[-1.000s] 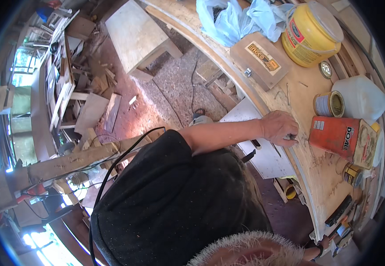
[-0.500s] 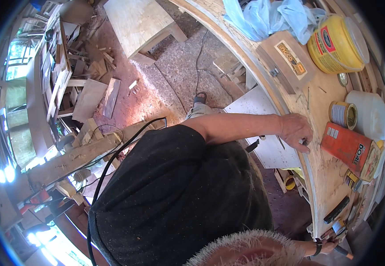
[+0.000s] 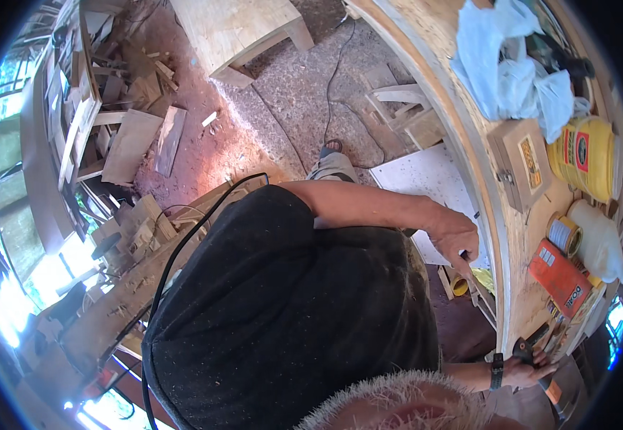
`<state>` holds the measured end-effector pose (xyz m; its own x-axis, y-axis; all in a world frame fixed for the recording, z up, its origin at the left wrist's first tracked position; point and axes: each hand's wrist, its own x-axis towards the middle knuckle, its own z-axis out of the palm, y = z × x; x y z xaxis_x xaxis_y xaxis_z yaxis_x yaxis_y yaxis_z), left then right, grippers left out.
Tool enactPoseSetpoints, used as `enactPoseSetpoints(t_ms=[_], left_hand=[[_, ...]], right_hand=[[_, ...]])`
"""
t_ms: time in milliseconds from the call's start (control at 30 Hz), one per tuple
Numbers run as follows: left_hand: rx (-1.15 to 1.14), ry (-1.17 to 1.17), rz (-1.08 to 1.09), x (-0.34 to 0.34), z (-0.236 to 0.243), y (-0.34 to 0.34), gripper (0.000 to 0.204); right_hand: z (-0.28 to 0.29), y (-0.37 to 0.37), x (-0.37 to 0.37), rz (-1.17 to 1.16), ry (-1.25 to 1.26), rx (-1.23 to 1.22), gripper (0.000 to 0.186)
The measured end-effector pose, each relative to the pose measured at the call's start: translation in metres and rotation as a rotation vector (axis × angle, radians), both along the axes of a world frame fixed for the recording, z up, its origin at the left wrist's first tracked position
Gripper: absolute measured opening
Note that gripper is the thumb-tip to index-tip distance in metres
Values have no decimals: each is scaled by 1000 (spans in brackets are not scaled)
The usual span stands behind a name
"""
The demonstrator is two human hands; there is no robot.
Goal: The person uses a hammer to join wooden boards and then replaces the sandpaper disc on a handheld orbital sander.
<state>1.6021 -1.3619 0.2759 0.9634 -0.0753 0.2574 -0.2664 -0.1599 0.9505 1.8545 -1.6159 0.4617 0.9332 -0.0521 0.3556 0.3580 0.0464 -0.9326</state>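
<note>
My left hand hangs just off the curved edge of the wooden workbench, over the white board. Its fingers curl together, and whatever sits between them is too small to name. At the bench's lower right end is my right hand, below a dark wristband. It grips a black-and-orange tool whose black end sticks out above the fingers; its kind is unclear. Nearest on the bench are a red-orange box, a small yellow-labelled can and a whitish jug.
Farther along the bench are a wooden case, a yellow bucket and blue plastic bags. A low wooden table stands on the floor, near a black cord. Scrap boards pile up at left.
The view has shifted, so the bench items appear farther right. My left hand has come away from above the benchtop to its edge. More of the tool now shows at my right hand.
</note>
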Motion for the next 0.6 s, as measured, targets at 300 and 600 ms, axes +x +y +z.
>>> enactPoseSetpoints(t_ms=[300,600], left_hand=[[-48,156,173,-95,-20,75,51],[388,661,687,-213,-135,120,41]], right_hand=[[-12,138,-90,504,119,-61,33],[-56,230,-150,834,4,-139,32]])
